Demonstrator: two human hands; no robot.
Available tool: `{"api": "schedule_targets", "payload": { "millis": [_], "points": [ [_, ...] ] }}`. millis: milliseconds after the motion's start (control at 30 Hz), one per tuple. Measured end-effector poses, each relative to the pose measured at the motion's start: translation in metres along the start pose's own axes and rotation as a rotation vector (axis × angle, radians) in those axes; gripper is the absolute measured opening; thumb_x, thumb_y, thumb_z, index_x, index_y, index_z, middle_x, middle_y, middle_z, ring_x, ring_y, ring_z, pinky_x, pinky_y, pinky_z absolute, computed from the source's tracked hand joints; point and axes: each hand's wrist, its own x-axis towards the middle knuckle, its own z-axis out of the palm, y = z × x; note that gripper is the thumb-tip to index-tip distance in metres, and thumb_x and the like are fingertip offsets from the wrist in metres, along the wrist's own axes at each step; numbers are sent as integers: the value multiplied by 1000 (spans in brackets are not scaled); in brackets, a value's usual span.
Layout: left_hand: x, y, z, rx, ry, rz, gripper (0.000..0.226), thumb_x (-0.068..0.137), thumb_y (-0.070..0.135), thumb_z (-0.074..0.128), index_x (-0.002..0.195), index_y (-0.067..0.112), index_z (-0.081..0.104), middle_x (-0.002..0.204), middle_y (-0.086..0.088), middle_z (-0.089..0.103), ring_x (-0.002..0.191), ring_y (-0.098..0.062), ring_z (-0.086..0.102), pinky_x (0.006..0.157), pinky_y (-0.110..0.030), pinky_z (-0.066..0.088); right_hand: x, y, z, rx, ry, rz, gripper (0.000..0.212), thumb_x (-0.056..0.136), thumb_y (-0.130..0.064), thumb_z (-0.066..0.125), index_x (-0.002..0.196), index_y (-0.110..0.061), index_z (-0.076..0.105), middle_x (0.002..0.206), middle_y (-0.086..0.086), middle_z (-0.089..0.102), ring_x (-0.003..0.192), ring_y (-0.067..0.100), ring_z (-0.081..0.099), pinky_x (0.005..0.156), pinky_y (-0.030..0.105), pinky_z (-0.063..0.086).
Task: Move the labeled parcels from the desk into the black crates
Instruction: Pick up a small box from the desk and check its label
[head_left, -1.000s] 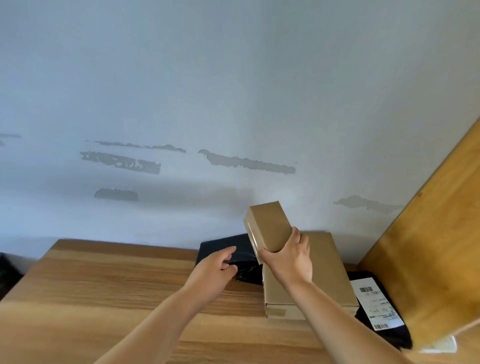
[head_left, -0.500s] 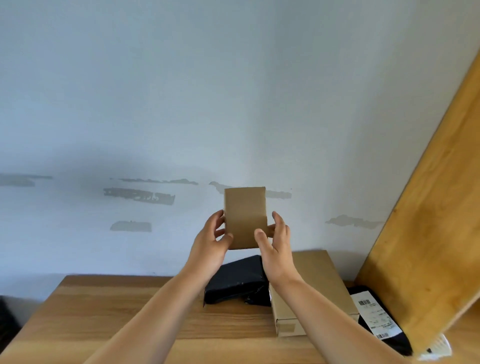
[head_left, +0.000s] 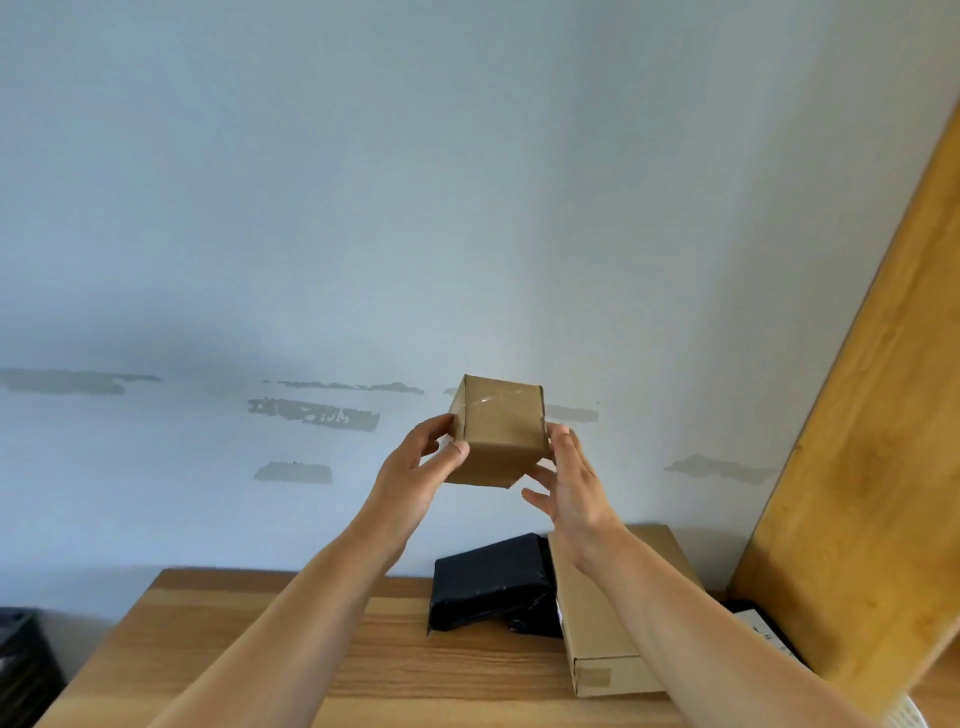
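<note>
Head view. We see a small cardboard box (head_left: 497, 434) held in the air at centre frame, in front of the pale wall (head_left: 467, 208) and well above the wooden desk (head_left: 249, 649). The left hand (head_left: 415, 475) grasps its left side, thumb curled onto the near face; the right hand (head_left: 569, 480) meets its right side with fingers spread and only lightly bent, steadying more than clamping. No label shows on the faces turned to us, so we judge the step in hand to be turning the box to find one.

On the desk at lower centre lie a black poly-bag parcel (head_left: 491, 582) and, touching it on the right, a long flat carton (head_left: 602, 623); a labeled black mailer (head_left: 763, 629) peeks out at lower right beside a leaning wooden board (head_left: 872, 467). A dark container (head_left: 23, 660), possibly a crate, sits at the lower left edge. The next move, we judge, calls for a firm two-sided hold and a carry down and leftward.
</note>
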Motion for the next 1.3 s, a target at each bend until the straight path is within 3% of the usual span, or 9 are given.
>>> {"api": "schedule_targets", "payload": {
  "millis": [200,467,633,733,833,933,1033,1133,1300],
  "points": [
    [-3,8,-7,-62,57,7,24,94,34,55,117,29,58,118,13,63,108,-2,58,95,-34,50,-6,-11,1,-21,-11,-20,24,106,-31,30,111,-24,52,116,-4,59,112,11,57,106,45,40],
    [-10,15,-11,-8,9,118,71,80,-7,65,115,52,46,120,30,56,113,5,54,72,-14,52,-8,-19,0,24,-14,-34,34,104,-37,32,117,-14,54,117,-3,68,111,19,62,100,45,47],
    [-13,20,-9,-18,10,120,67,83,-12,52,128,38,54,124,22,60,116,2,54,87,-24,53,-12,-20,-1,89,-20,-22,17,103,-23,42,110,-11,53,112,4,70,101,17,66,81,35,57],
    [-17,21,-9,-148,8,90,47,92,-3,45,127,26,56,119,15,66,116,-5,57,92,-29,52,-14,-20,-2,144,-20,-19,13,97,-9,52,110,-11,55,108,7,71,101,21,66,81,40,57],
    [-16,21,-7,-162,18,98,34,94,9,54,123,26,56,116,15,67,114,-5,59,96,-32,50,-16,-21,-4,167,-10,-33,19,91,1,57,106,-10,54,105,7,70,96,21,65,84,43,54],
    [-13,18,-6,-86,-19,112,39,92,10,59,125,31,56,121,16,65,118,-4,56,101,-39,48,-18,-22,-2,156,5,-36,33,86,6,58,114,-9,50,102,-3,72,99,19,67,83,39,55],
    [-13,15,-5,-63,-50,106,44,95,11,53,129,39,55,123,17,64,121,-7,55,104,-39,45,-21,-21,-1,132,11,-28,51,85,6,61,125,-20,44,113,-8,62,108,17,62,85,35,55],
    [-14,14,1,-45,-27,50,41,97,23,54,129,49,50,125,20,61,123,-7,51,105,-38,43,-22,-20,-1,125,14,-28,59,86,4,63,128,-28,36,124,-10,52,102,14,63,78,29,54],
    [-12,14,6,-219,-25,-214,53,86,36,66,134,24,48,128,-1,59,116,-19,56,96,-48,50,-22,-13,-2,177,44,-32,81,85,2,65,148,-26,22,139,-2,48,109,16,61,79,31,56]
  ]
}}
